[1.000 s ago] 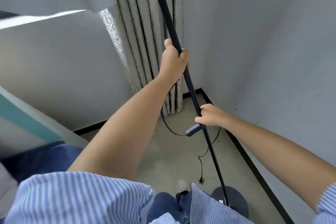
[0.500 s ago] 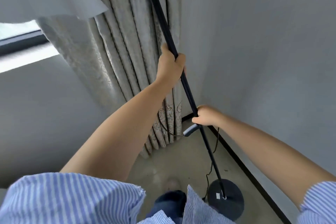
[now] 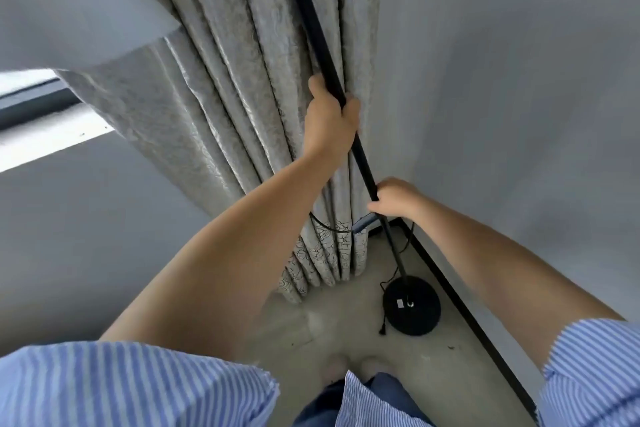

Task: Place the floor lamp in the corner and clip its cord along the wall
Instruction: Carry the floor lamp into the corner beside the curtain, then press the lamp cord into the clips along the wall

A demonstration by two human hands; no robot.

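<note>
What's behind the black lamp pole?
Grey curtain folds hang right behind the lamp pole, with the wall beside them. Whatever the curtain covers stays hidden.

Lower right of frame, my lamp's round black base (image 3: 412, 305) and cord (image 3: 387, 282) rest on the pale floor (image 3: 433, 374).

Lamp pole (image 3: 313, 19): thin, black, straight; tilted, with the top leaning up and to the left in front of the curtain; gripped at two heights by hands.
Lamp base (image 3: 412, 305): round, flat, black disc with a small pale label on top; set on the floor in the corner, just beside the dark skirting.
Lamp shade (image 3: 69, 0): pale, seen at upper left, edge only.
Cord (image 3: 393, 279): thin, black, loose beside the base; plug end (image 3: 382, 329) lying on the floor; an inline switch (image 3: 362, 224) is hung near the pole.
</note>
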